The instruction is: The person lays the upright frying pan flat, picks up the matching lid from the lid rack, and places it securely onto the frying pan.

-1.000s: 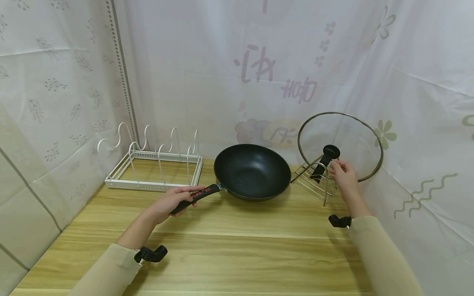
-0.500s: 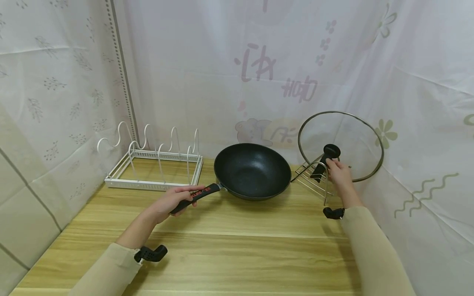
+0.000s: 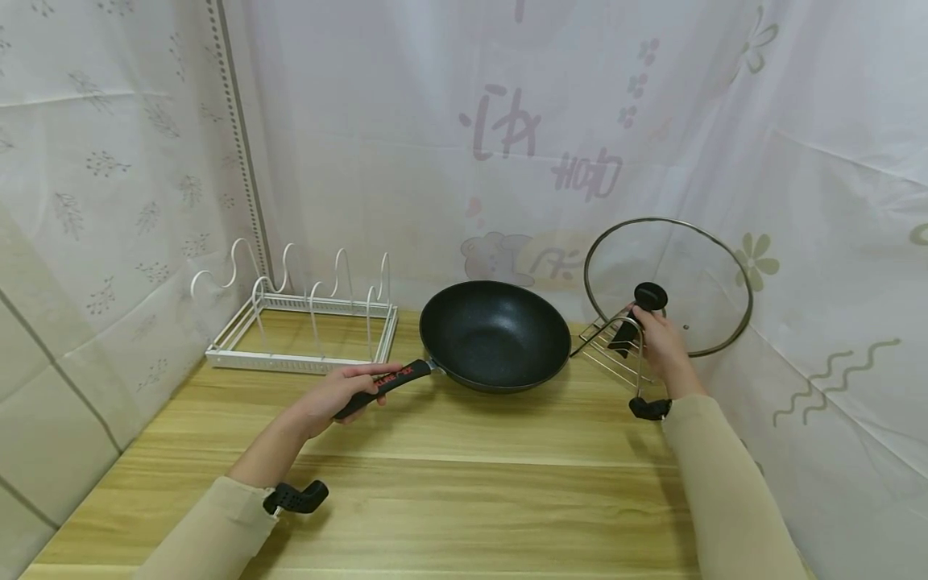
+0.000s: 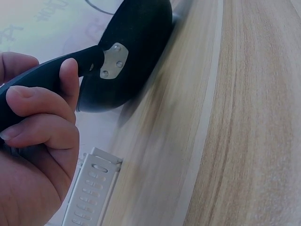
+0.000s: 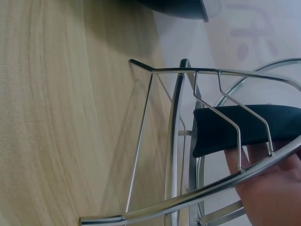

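In the head view, my left hand grips the black handle of a black wok. The wok is tilted, its inside facing me; the left wrist view shows the riveted plate where handle meets pan. At the right, a round glass lid with a metal rim leans upright in a chrome wire rack. Around the lid's black handle curl the fingers of my right hand. The rack's wires pass in front of that handle in the right wrist view, partly hiding the fingers.
On the left of the wooden table stands a white rack with several curved upright dividers. A patterned curtain hangs right behind the things and along both sides.
My right hand has moved left and inward, from beside the lid's handle to a hold on it. The left hand, wok and lid stay nearly where they were.
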Available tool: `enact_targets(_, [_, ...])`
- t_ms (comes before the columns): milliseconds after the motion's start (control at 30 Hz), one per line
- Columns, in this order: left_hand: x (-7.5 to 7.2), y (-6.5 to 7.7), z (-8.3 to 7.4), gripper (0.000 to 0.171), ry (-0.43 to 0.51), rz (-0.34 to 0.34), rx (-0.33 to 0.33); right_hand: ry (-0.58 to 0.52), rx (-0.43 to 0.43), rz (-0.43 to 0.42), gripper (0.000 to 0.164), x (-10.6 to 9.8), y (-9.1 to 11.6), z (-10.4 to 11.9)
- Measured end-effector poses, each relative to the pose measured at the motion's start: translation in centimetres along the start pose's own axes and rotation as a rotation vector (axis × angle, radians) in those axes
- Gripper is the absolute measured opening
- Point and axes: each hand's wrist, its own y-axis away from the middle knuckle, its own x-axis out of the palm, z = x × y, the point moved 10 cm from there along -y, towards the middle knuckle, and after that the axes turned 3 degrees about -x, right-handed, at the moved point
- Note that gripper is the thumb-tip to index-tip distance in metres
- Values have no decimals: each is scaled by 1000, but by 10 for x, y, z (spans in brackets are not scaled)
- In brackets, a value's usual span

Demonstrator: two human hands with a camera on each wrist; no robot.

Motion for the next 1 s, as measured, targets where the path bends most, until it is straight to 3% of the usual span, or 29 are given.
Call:
enact_targets(167, [0,0,-1,59,-13,-7,0,-96,-28,69,46,6,-3,3])
enact_targets(367, [-1,-1,0,59,-17,-15,-4,-108,-54,98,31,5,-9,2])
enact_targets(667, [-1,0,1,59,-16,-16,-11,-156,-86,213,33,9,-10,3])
enact_targets(1000, [-1,-1,2,58,-17,-12,-6,-173,-88,157,31,7,-12,4])
